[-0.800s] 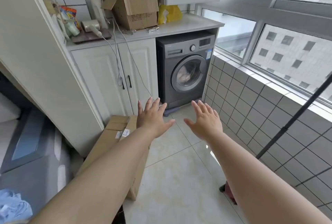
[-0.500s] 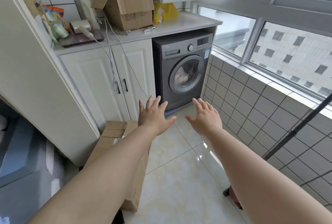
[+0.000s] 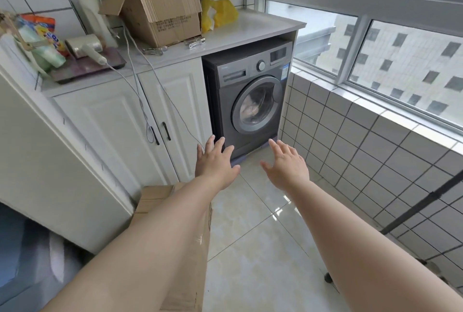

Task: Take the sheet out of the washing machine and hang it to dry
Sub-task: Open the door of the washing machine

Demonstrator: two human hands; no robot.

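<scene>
You are holding both arms out in front of you, your left hand (image 3: 216,165) and right hand (image 3: 286,165) flat with fingers spread, gripping nothing, above the tiled floor (image 3: 253,241). Beyond them the grey washing machine (image 3: 246,97) is standing under the counter (image 3: 225,41) with its door closed, and the pale sheet (image 3: 251,108) is lying bunched inside the drum behind the glass.

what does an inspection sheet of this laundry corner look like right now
surface: white countertop, glossy floor tiles
job's things: washing machine door shut, pale fabric behind glass
clutter: open cardboard box, yellow bag, hair dryer, floor box
grippers: left hand and right hand open, fingers spread, holding nothing
cables: white cords hang over cupboard doors
surroundings: windows, tiled wall, black pole
</scene>
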